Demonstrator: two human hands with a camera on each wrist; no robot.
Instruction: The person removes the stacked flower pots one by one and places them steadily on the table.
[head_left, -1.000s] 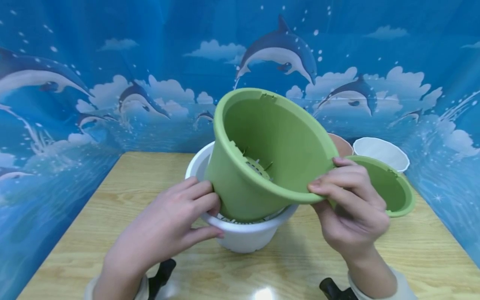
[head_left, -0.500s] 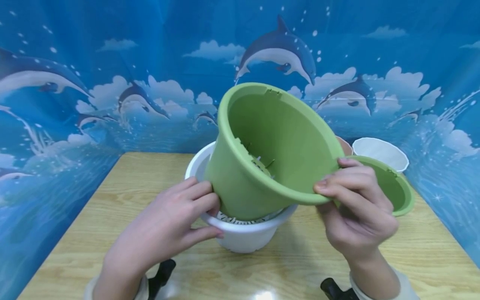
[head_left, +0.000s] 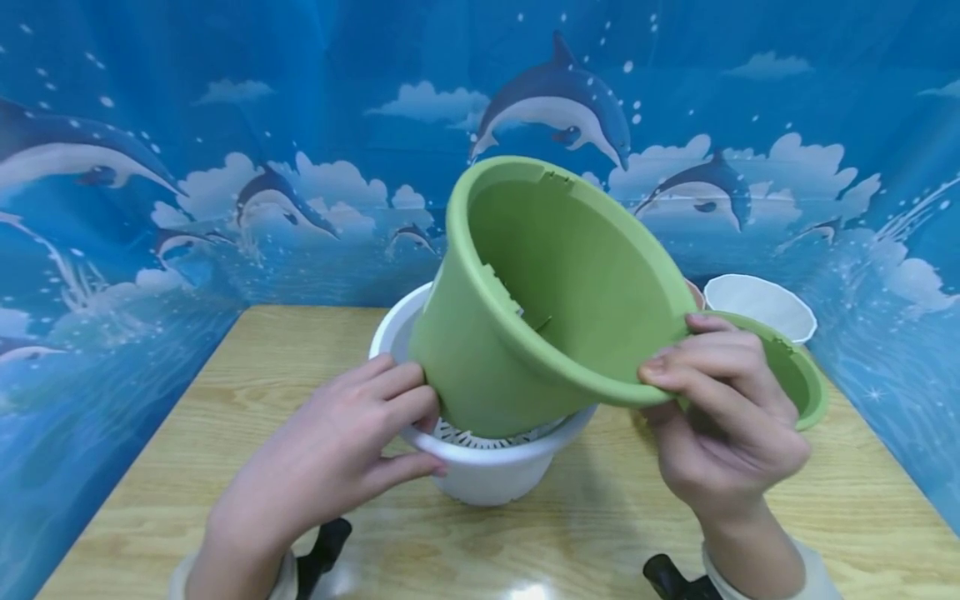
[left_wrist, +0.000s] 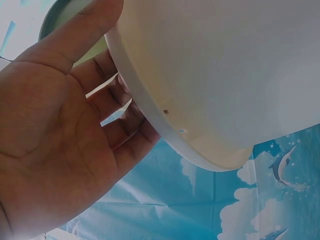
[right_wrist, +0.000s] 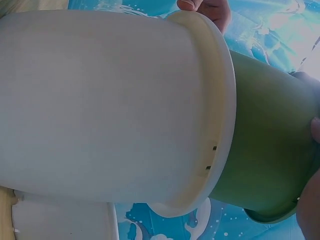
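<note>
A green plastic flowerpot (head_left: 480, 367) leans to the right with its base inside a white flowerpot (head_left: 491, 482), its wide mouth facing up and toward the right. My right hand (head_left: 731, 412) pinches the green pot's rim, thumb below and fingers on top. At the white pot's near left rim, my left hand (head_left: 345, 442) grips with thumb outside and fingers over the edge, close against the green wall. Slots show in the white pot's floor under the green base. In the left wrist view the left hand (left_wrist: 65, 125) holds the white pot's rim (left_wrist: 145, 107).
Behind my right hand stands another green pot (head_left: 806, 383), partly hidden. A white faceted pot (head_left: 761, 304) and a pinkish pot (head_left: 696, 293) are at the back right. The wooden table (head_left: 150, 475) ends at a blue dolphin-print curtain (head_left: 337, 100).
The tilted green pot has shifted up and to the right with my right hand, showing more of the white pot's slotted floor. The left hand has stayed on the white rim.
</note>
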